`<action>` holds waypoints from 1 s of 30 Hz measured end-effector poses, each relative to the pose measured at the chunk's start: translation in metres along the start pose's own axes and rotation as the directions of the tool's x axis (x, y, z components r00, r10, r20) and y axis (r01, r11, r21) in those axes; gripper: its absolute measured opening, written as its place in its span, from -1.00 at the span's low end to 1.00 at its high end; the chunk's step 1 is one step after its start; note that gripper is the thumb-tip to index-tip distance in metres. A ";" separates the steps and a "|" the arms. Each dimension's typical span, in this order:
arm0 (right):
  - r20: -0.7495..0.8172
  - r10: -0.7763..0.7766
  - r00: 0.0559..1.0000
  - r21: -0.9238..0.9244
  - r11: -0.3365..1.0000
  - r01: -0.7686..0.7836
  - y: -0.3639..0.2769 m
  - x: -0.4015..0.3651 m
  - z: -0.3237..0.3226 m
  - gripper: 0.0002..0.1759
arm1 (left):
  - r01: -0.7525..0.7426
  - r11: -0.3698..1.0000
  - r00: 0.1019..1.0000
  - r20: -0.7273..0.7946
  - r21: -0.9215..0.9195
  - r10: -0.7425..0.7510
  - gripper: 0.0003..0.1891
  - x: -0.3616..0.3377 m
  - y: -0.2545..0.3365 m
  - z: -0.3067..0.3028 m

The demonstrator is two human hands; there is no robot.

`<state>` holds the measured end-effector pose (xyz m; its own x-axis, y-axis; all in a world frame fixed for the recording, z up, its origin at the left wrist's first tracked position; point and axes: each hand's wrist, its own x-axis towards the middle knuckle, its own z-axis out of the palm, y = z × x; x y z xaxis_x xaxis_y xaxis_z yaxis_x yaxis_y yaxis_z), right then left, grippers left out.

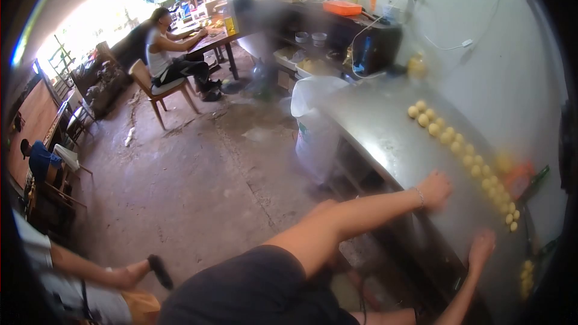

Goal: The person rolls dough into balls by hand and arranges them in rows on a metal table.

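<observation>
My left hand (pixel 438 189), with a thin bracelet at the wrist, is over the grey metal tabletop (pixel 385 114). Its fingers look curled but are smeared by motion, and anything under them is hidden. Nearer the table's front edge is my right hand (pixel 483 247); its fingers are blurred, and what they hold, if anything, cannot be made out. Beyond both hands a long band of small pale yellow balls (pixel 468 160) runs along the table beside the wall. A smaller cluster of yellow pieces (pixel 527 277) lies at the lower right.
A white sack (pixel 316 138) stands at the table's end. Behind it are shelves and an orange tray (pixel 342 8). A green bottle (pixel 537 176) is by the wall. One person (pixel 168 48) sits at a far table, another (pixel 42 159) at far left, and part of a third (pixel 90 289) shows at lower left.
</observation>
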<state>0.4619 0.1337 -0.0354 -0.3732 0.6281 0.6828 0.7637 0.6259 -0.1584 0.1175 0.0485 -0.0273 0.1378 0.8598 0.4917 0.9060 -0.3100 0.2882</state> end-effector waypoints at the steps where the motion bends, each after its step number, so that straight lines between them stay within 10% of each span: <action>1: 0.014 -0.025 1.000 -0.002 1.000 0.025 -0.006 0.001 0.001 -0.84 | -0.018 1.000 1.000 0.012 0.013 0.018 -0.69 0.001 0.010 -0.002; 9: 0.160 0.014 0.987 -0.098 0.995 0.001 -0.073 0.025 0.016 -0.83 | 0.039 0.997 0.991 0.128 -0.059 -0.031 -0.61 0.040 0.076 0.013; 21: 0.115 0.133 0.984 -0.058 0.990 -0.127 -0.007 0.090 0.084 -0.55 | 0.108 0.987 0.977 0.197 -0.116 -0.084 -0.65 0.134 0.053 0.051; 30: 0.003 0.255 0.967 -0.233 0.940 -0.248 0.021 0.099 0.069 -0.73 | 0.178 0.978 0.983 0.018 0.111 -0.181 -0.71 0.146 0.013 0.067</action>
<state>0.4046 0.2405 -0.0205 -0.1676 0.7687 0.6173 0.9334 0.3253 -0.1516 0.1761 0.1974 -0.0069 -0.0213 0.9086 0.4171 0.9547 -0.1054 0.2783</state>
